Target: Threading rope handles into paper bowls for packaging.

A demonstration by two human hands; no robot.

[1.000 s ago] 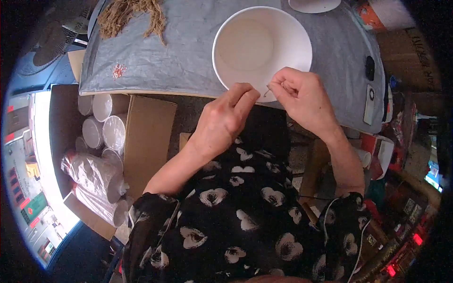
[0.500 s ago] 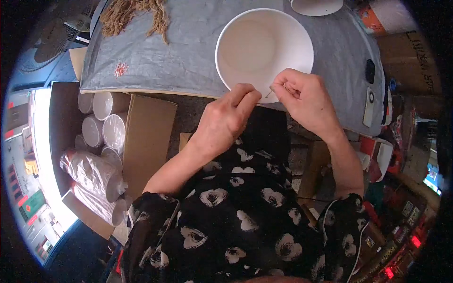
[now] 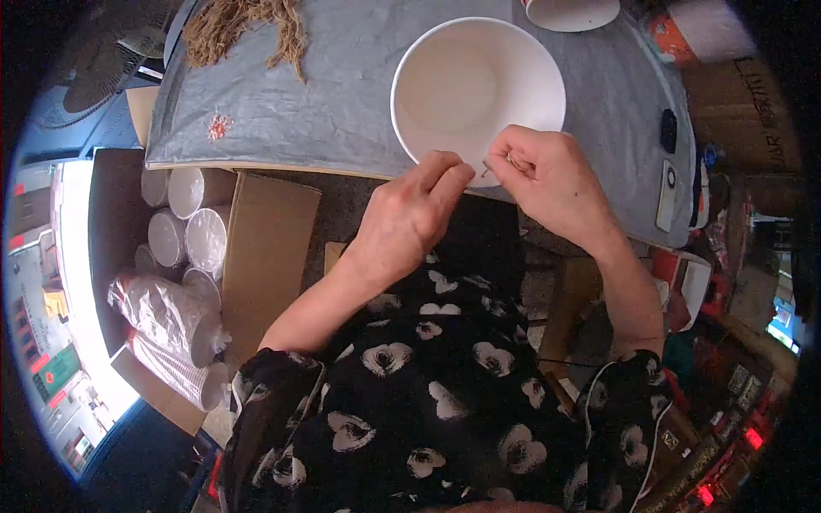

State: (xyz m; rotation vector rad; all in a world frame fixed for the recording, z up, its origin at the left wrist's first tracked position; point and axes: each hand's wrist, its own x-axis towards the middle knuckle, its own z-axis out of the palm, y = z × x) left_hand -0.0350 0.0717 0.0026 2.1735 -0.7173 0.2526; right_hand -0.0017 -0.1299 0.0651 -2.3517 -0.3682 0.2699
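Note:
A large white paper tub (image 3: 449,90) stands on the grey-covered table, its wide mouth toward me. At its near rim, my left hand (image 3: 410,209) is closed in a pinch; what its fingertips hold is hidden. My right hand (image 3: 552,184) is closed just to the right, pinching a thin brown strand (image 3: 486,172) whose short end pokes out toward the left fingertips. A small gap separates the two hands. At the far left of the table lies a loose bundle of brown stringy strands (image 3: 224,36).
A small heap of red and white bits (image 3: 220,127) lies on the table's left side. Another white tub (image 3: 575,13) is at the back. A black oblong object (image 3: 669,131) and a white phone-like object (image 3: 666,197) lie right. An open carton (image 3: 272,256) holds sleeves of stacked cups (image 3: 167,316).
My right hand has shifted slightly and its fingers have curled a little differently around the strand. My left hand has barely moved.

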